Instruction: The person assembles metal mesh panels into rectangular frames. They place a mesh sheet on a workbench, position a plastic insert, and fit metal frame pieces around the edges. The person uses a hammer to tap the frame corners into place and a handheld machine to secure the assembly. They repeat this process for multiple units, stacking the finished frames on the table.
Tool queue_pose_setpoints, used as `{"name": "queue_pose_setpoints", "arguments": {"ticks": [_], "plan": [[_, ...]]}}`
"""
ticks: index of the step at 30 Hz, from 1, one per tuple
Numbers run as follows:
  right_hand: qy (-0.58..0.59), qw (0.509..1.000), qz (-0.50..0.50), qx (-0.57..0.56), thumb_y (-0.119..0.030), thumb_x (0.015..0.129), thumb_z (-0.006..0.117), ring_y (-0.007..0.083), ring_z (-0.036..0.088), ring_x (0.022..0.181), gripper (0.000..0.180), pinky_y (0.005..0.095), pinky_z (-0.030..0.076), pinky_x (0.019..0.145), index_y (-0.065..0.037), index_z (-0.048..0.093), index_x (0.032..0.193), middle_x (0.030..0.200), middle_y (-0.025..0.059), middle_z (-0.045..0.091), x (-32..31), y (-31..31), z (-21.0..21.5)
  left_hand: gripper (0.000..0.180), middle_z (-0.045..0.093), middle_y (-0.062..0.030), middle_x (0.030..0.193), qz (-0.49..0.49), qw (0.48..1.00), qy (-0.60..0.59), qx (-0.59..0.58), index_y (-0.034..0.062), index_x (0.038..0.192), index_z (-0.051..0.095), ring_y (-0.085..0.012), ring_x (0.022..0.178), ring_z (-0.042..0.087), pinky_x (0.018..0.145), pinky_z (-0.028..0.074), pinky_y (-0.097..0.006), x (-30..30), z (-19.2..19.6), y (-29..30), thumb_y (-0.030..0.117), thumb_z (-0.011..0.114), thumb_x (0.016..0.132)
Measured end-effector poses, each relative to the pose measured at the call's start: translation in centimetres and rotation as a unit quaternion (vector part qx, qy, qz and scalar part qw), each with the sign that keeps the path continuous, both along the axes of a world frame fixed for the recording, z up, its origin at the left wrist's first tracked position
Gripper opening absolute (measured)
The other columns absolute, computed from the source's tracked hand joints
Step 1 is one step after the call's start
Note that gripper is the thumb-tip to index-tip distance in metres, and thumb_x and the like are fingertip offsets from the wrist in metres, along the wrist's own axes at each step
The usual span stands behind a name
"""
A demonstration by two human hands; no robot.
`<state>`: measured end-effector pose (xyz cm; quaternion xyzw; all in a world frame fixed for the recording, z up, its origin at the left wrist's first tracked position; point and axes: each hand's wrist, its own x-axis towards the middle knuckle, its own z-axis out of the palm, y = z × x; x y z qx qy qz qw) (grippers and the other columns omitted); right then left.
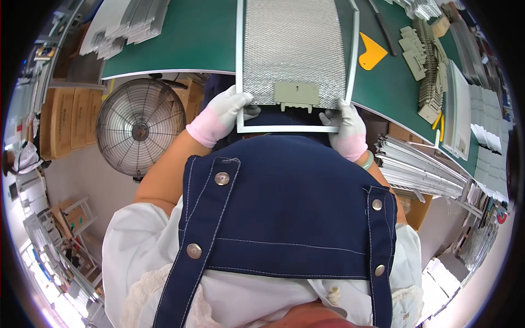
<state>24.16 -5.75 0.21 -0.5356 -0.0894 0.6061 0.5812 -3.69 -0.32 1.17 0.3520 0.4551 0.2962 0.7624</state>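
Note:
Both hands wear white gloves with pink cuffs. My left hand (225, 113) is closed round the left side of a white rectangular frame (290, 129), close to its near corner. Opposite it, my right hand (348, 124) grips the frame's right side, its thumb on top by the mesh corner. Inside the frame lies a silver expanded-metal mesh sheet (295, 49), which stops short of the near bar and leaves a gap. A grey-green plastic piece with prongs (296, 94) sits at the mesh's near edge, between my hands. The frame's far end runs out of view.
On the green table (180, 52) lie a yellow scraper (372, 52), a dark rod (385, 30) and stacked grey-green plastic pieces (429, 65). White strips (128, 22) pile up at the far left. A round floor fan (140, 131) stands left; metal profiles (418, 167) lie right, below the table.

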Motion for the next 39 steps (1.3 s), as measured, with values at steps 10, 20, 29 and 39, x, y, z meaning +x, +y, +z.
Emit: {"name": "queue_pose_setpoints", "arguments": {"ticks": [10,20,29,39], "plan": [[-0.013,0.999,0.041,0.018,-0.019,0.097,0.059,0.0154,0.056,0.082,0.019,0.0401,0.054,0.087,-0.006,0.053,0.110,0.092,0.0027,0.051,0.6,-0.1,0.0,0.036,0.062,-0.0052,0.084,-0.138,0.990,0.021,-0.005,0.0038,0.092,0.061,-0.0142,0.080,0.059,0.079,0.049,-0.030,-2.2,0.4,1.3,0.039,0.056,0.099],[-0.025,0.997,0.073,0.016,-0.020,0.098,0.058,0.0170,0.057,0.086,0.029,0.0396,0.053,0.090,-0.004,0.050,0.121,0.102,0.0034,0.055,0.8,-0.1,0.0,0.031,0.064,-0.0043,0.079,-0.286,0.938,0.146,0.132,0.0033,0.087,0.067,-0.0127,0.080,0.059,0.076,0.046,-0.028,-2.8,0.9,2.4,0.028,0.051,0.098],[-0.025,0.973,0.227,0.016,-0.016,0.099,0.054,0.0210,0.060,0.101,0.029,0.0400,0.051,0.092,-0.002,0.048,0.124,0.116,0.0086,0.059,1.8,-0.1,1.1,0.039,0.058,-0.0142,0.128,-0.041,0.994,-0.096,-0.032,-0.0014,0.131,0.049,-0.0211,0.113,0.060,0.100,0.048,-0.036,-1.9,-1.2,0.5,0.007,0.042,0.093],[0.049,0.986,0.156,0.003,-0.005,0.094,0.050,0.0240,0.061,0.106,0.033,0.0445,0.050,0.095,0.000,0.046,0.126,0.120,0.0113,0.059,0.4,-0.2,2.0,0.035,0.054,-0.0113,0.134,0.094,0.980,-0.136,-0.107,0.0053,0.135,0.044,-0.0258,0.125,0.053,0.108,0.039,-0.054,0.4,1.1,0.2,0.017,0.046,0.102]]}}
